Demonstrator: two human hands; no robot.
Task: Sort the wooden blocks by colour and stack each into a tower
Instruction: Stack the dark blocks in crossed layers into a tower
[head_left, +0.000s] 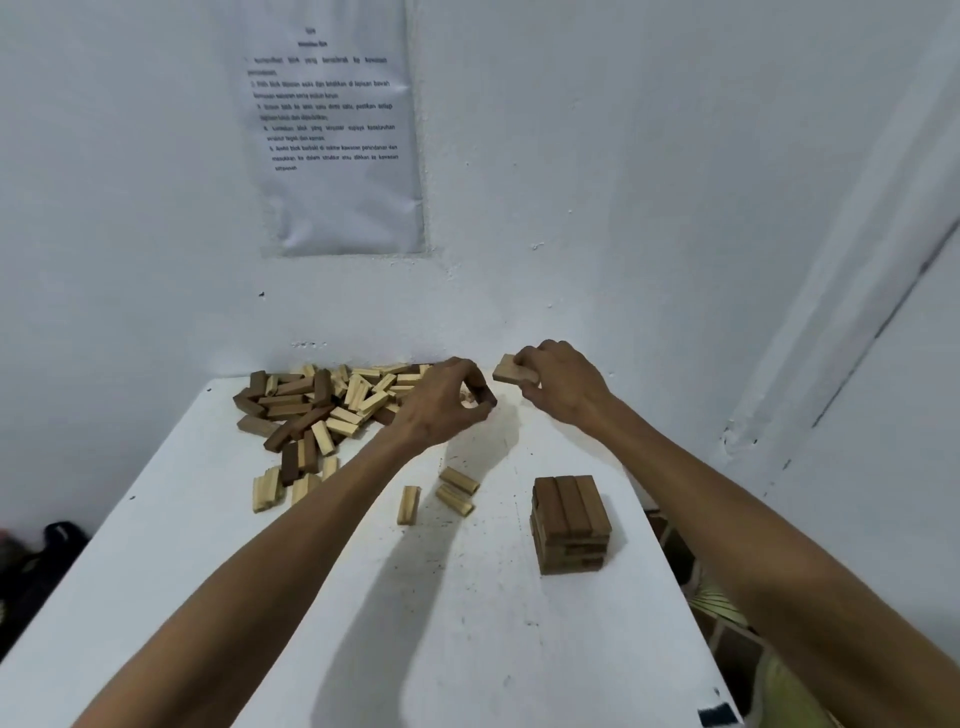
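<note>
**A:** How far along does the sorting look?

**B:** Early, I'd say. The mixed pile (322, 410) at the back left of the desk (467, 649) is the biggest thing there, with dark and pale blocks jumbled together. One dark tower (570, 525) stands several layers high near the right edge. No pale tower exists yet, only a few loose pale blocks (457, 491) lying flat between pile and tower.

**A:** And the hands?

**B:** The right hand (561, 384) is clamped on the held blocks (511, 370), brown ones, raised at the far right near the wall (571, 260). The left hand (447, 405) has its fingers curled together at the pile's right edge. Whether it grips a block, I cannot tell.

**A:** Room to work?

**B:** The near half of the desk is bare, wide enough for a second tower. The wall closes off the back. The dark tower sits close to the right edge, so a forearm swinging in from that side could nudge it off.
</note>
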